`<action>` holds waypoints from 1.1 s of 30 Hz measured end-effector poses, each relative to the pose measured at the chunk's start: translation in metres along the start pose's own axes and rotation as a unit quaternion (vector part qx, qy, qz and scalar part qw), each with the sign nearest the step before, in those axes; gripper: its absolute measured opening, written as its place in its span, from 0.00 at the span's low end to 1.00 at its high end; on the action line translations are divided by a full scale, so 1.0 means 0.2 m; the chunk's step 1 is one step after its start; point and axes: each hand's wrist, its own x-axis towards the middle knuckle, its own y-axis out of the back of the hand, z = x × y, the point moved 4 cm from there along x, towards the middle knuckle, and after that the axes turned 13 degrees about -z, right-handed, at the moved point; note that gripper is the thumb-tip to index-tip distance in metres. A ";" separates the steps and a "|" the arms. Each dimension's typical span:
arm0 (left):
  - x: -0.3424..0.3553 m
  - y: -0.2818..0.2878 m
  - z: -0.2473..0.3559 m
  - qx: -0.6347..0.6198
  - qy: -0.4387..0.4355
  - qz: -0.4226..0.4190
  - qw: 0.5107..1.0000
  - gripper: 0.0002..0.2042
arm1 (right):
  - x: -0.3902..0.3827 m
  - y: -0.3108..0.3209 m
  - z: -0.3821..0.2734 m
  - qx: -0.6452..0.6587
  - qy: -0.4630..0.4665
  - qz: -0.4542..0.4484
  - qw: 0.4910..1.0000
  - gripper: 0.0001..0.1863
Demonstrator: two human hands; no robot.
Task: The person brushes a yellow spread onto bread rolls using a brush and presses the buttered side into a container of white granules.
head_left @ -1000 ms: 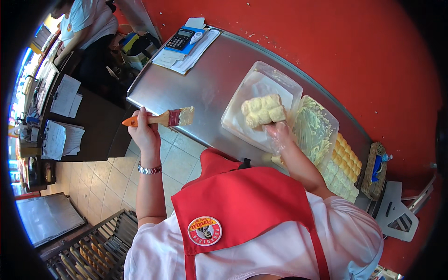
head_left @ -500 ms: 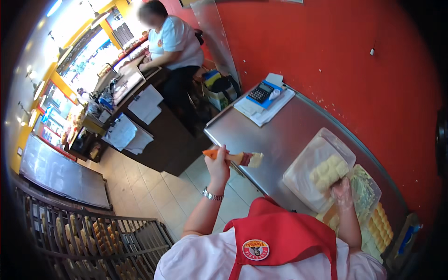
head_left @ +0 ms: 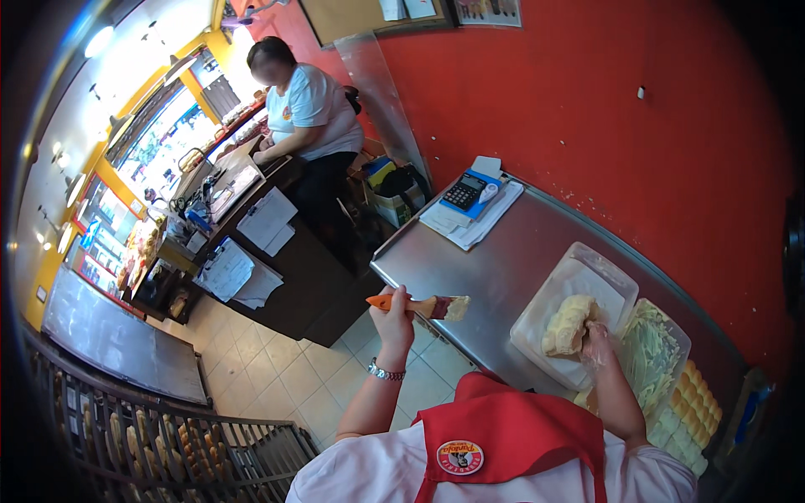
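My left hand is closed round a flat pastry brush with an orange-tipped handle; pale spread clings to its bristles. It is held out beyond the table's left edge. My right hand, smeared with white, grips the right end of a slab of joined bread rolls coated in pale spread. The slab is tilted up inside a translucent plastic tub, over a white liner. Its underside and some of my fingers are hidden. Beside my right forearm is a second tub, its inside streaked with pale spread.
Golden rolls and pale coated ones lie at the steel table's near right. A calculator sits on papers at its far end. A co-worker is at a dark counter. A bread rack stands at lower left.
My right hand has tilted the slab of rolls up from lying flat and shifted it slightly left, baring more liner. My left hand still holds the brush. The head view has tipped upward.
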 end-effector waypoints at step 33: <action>0.06 -0.87 -0.17 -0.139 -0.002 -0.150 0.979 0.08 | -3.23 1.00 -0.91 0.083 0.543 0.178 0.817 0.21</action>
